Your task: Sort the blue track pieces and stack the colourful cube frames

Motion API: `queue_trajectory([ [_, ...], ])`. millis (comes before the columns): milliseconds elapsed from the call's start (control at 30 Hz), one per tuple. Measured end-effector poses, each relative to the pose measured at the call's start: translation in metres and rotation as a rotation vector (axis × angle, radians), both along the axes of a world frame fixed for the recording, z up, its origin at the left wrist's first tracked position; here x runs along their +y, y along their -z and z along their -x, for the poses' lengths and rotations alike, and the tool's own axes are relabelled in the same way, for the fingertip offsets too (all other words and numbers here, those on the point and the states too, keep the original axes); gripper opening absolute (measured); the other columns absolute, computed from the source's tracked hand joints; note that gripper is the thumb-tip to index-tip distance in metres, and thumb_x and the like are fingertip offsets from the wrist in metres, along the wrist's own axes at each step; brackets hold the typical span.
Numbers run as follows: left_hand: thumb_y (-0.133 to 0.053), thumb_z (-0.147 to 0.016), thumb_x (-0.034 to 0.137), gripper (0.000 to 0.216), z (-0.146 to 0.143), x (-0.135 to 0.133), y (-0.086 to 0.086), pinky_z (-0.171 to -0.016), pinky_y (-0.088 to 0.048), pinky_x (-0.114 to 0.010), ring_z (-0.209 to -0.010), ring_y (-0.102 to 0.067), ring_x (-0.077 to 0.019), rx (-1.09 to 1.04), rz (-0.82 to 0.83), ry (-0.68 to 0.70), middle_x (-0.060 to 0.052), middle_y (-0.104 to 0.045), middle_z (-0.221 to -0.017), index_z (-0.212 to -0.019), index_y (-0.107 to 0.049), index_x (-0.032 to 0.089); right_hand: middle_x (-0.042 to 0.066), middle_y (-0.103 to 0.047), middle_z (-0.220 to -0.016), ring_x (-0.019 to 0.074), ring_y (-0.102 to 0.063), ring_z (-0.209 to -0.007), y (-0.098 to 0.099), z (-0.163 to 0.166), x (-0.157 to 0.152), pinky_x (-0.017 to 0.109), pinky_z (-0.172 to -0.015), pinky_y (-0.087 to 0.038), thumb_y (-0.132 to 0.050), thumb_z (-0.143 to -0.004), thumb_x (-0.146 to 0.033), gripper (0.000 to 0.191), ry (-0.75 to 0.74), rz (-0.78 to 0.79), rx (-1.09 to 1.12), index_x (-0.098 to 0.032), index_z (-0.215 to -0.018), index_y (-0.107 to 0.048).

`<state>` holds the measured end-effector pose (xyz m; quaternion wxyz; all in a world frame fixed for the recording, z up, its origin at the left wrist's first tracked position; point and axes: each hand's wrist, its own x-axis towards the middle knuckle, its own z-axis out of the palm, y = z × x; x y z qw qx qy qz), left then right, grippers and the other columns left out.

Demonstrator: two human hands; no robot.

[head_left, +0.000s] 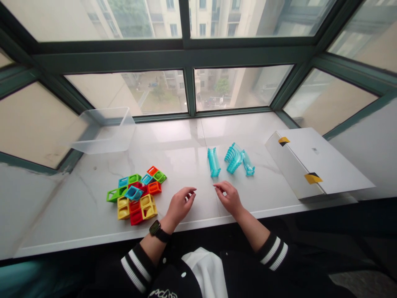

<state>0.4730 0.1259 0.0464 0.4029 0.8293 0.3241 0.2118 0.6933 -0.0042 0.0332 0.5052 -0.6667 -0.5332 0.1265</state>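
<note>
My left hand (pixel 181 203), with a dark watch at the wrist, is over the counter's front part, fingers loosely bent and apart, holding nothing. To its left lies a cluster of hollow red, yellow, green and blue toy blocks (pixel 135 194). My right hand (pixel 228 198) is also empty, its fingers loosely curved and apart. Just beyond its fingertips lies a straight translucent turquoise track piece (pixel 214 162). A curved turquoise track piece (pixel 234 158) and another turquoise piece (pixel 248 163) lie farther right, close together. Neither hand touches the blocks or the track pieces.
A clear plastic bin (pixel 105 145) stands at the back left of the white marbled counter (pixel 173 149). At the right is a white box (pixel 322 161) with yellow-and-black tape. Green window frames (pixel 191 93) border the back, and the counter's front edge runs below my wrists.
</note>
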Motion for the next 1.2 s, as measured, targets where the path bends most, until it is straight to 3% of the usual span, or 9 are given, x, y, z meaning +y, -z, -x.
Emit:
queue_trajectory([
  [200, -0.056, -0.104, 0.033, 0.022, 0.078, -0.003, -0.014, -0.071, -0.056, -0.031, -0.08, -0.069, -0.0179, 0.004, -0.188, -0.122, -0.004, -0.075, -0.1, -0.117, -0.071, 0.024, 0.004, -0.076, -0.092, 0.0206, -0.07, -0.085, 0.022, 0.031, -0.006, 0.033, -0.081, -0.055, -0.059, -0.1, -0.024, 0.018, -0.162, 0.167, 0.012, -0.025, -0.102, -0.077],
  [400, -0.059, -0.101, 0.033, 0.021, 0.135, 0.028, -0.028, -0.105, -0.05, -0.047, -0.108, -0.068, -0.028, 0.039, -0.572, -0.396, -0.007, -0.075, -0.11, -0.114, -0.073, 0.025, 0.005, -0.078, -0.096, 0.0231, -0.072, -0.092, 0.029, 0.04, -0.005, 0.037, -0.088, -0.055, -0.057, -0.1, -0.023, 0.02, -0.114, 0.173, -0.06, -0.026, -0.101, -0.076],
  [533, -0.061, -0.097, 0.049, 0.043, 0.16, 0.056, -0.024, -0.116, -0.042, -0.052, -0.126, -0.06, -0.0325, 0.133, -0.617, -0.64, -0.013, -0.068, -0.127, -0.129, -0.066, 0.021, 0.006, -0.078, -0.096, 0.0241, -0.073, -0.092, 0.032, 0.039, -0.005, 0.037, -0.087, -0.056, -0.056, -0.1, -0.024, 0.02, -0.112, 0.179, -0.1, -0.025, -0.1, -0.076],
  [667, -0.062, -0.091, 0.064, 0.074, 0.168, 0.078, -0.01, -0.123, -0.03, -0.061, -0.142, -0.047, -0.0381, 0.293, -0.484, -0.724, -0.018, -0.056, -0.15, -0.151, -0.049, 0.021, 0.006, -0.078, -0.097, 0.0246, -0.073, -0.093, 0.032, 0.038, -0.005, 0.038, -0.087, -0.056, -0.056, -0.101, -0.025, 0.021, -0.113, 0.182, -0.122, -0.025, -0.1, -0.076],
  [767, -0.062, -0.089, 0.068, 0.086, 0.166, 0.089, -0.001, -0.123, -0.023, -0.068, -0.149, -0.04, -0.0418, 0.416, -0.368, -0.692, -0.018, -0.05, -0.158, -0.159, -0.04, 0.024, 0.006, -0.078, -0.097, 0.025, -0.073, -0.093, 0.032, 0.038, -0.005, 0.039, -0.087, -0.057, -0.055, -0.101, -0.026, 0.021, -0.115, 0.191, -0.126, -0.025, -0.101, -0.076],
  [967, -0.066, -0.086, 0.067, 0.099, 0.158, 0.093, 0.009, -0.127, -0.014, -0.066, -0.146, -0.047, -0.0393, 0.438, -0.338, -0.636, -0.02, -0.055, -0.155, -0.164, -0.028, 0.02, 0.007, -0.078, -0.098, 0.025, -0.072, -0.093, 0.032, 0.039, -0.005, 0.039, -0.087, -0.057, -0.054, -0.102, -0.029, 0.023, -0.117, 0.198, -0.124, -0.024, -0.101, -0.076],
  [1200, -0.069, -0.086, 0.063, 0.104, 0.151, 0.088, 0.01, -0.125, -0.021, -0.065, -0.141, -0.053, -0.039, 0.349, -0.384, -0.592, -0.021, -0.059, -0.151, -0.166, -0.02, 0.018, 0.008, -0.078, -0.098, 0.0268, -0.072, -0.094, 0.032, 0.038, -0.006, 0.042, -0.088, -0.057, -0.054, -0.102, -0.03, 0.022, -0.116, 0.204, -0.117, -0.025, -0.101, -0.076],
])
